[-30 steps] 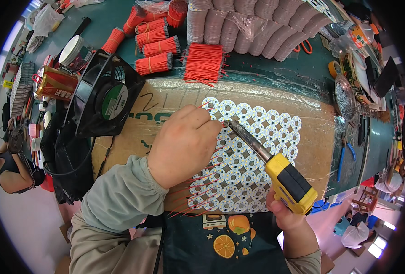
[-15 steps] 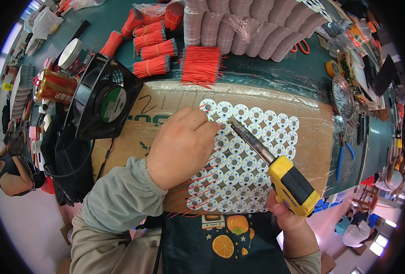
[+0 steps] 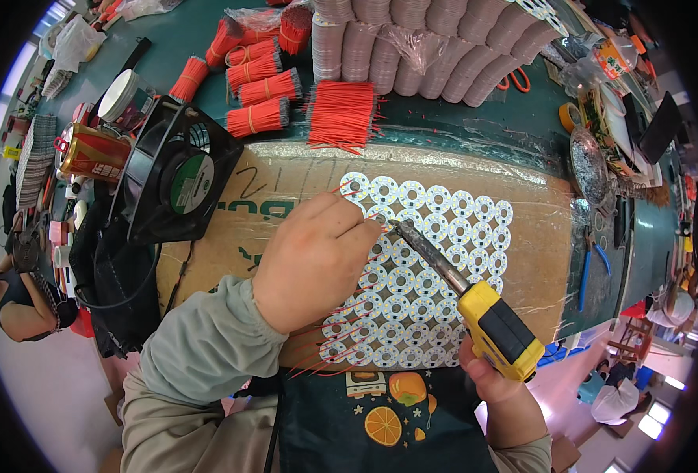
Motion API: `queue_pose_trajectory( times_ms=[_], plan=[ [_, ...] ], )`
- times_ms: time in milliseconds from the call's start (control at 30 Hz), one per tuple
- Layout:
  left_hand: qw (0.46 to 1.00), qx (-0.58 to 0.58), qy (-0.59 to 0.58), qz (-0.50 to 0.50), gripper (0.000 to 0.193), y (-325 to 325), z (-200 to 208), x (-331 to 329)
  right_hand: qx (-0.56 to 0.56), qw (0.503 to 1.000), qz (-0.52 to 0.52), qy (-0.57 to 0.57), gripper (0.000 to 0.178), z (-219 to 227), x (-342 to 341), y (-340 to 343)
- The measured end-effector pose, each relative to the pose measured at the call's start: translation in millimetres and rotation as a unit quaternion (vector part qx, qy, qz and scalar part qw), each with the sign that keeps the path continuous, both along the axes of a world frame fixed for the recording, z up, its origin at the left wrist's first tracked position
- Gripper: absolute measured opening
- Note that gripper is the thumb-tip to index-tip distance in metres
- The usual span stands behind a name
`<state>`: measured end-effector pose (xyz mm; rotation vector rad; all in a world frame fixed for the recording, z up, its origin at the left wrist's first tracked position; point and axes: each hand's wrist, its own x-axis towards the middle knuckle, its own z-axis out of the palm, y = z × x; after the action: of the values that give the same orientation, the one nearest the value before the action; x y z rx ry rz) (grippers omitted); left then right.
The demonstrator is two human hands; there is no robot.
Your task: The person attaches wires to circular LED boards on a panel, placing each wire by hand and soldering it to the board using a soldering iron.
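1. Through the head camera I see the right hand [image 3: 487, 374] wrapped around the yellow-and-black handle of a soldering iron [image 3: 500, 325], its metal shaft slanting up and to the left.
2. I see the left hand [image 3: 310, 264] with its fingers drawn in to a narrow pinch just beside the iron's tip; I cannot tell what sits between them.
3. The round white boards [image 3: 400, 281] lie in close rows on a sheet of cardboard [image 3: 534, 260], in front of the person; the left hand covers part of their left edge.
4. Red wires [image 3: 308, 368] reach out leftward from the boards along that edge.
5. Beyond the cardboard I make out a loose red wire pile [image 3: 339, 117], with banded red bundles [image 3: 257, 118] to its left and tall disc stacks [image 3: 384, 67] behind.
6. A black fan [image 3: 177, 177] stands tilted left of the boards.
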<state>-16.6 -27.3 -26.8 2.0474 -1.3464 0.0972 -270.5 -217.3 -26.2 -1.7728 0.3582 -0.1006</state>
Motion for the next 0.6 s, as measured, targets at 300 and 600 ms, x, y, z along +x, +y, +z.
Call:
queue_pose_trajectory(
  times_ms=[300, 600],
  plan=[
    [1.0, 0.022, 0.003, -0.011, 0.026, 0, 2, 0, 0.015, 0.999, -0.013, -0.047, 0.014, -4, 2, 3],
    [0.999, 0.03, -0.001, -0.011, 0.026, 0, 1, 0, 0.027, 0.999, -0.003, -0.023, 0.016, -5, -2, 1]
  ],
)
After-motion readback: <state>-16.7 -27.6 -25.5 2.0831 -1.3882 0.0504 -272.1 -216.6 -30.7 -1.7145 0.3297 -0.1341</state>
